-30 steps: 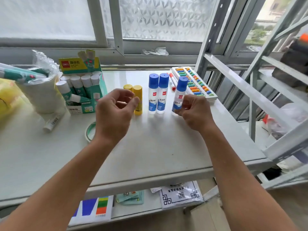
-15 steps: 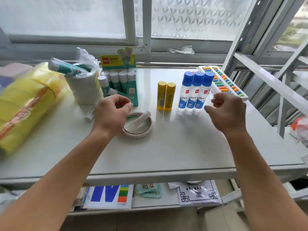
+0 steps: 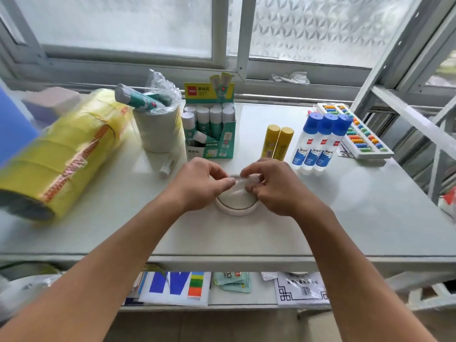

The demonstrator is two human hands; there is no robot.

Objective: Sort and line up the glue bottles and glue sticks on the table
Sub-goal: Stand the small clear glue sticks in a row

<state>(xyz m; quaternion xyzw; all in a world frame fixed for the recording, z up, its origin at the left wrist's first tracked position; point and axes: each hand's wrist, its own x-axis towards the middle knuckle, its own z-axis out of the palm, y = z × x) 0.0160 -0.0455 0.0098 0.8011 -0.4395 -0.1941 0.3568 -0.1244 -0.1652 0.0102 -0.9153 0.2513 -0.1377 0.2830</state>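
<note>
Three blue-capped glue bottles (image 3: 318, 141) stand side by side at the right of the table. Left of them stand two yellow glue sticks (image 3: 277, 141), touching. A green display box (image 3: 209, 127) behind holds several white-capped glue sticks. Another small white glue stick (image 3: 168, 166) lies loose on the table left of my hands. My left hand (image 3: 197, 183) and my right hand (image 3: 274, 186) meet over a white tape roll (image 3: 237, 206), and both pinch a small white glue stick (image 3: 244, 179) that lies across the roll's far rim.
A big yellow wrapped bundle of tape rolls (image 3: 61, 154) lies at the left. A white roll stack (image 3: 158, 129) with green-and-white sticks in plastic stands behind. An abacus (image 3: 355, 130) sits far right. A metal rack (image 3: 414, 99) rises at the right edge.
My right hand let go of the third blue bottle, now standing in the row, and moved left. Both hands came together over the tape roll and took the small stick.
</note>
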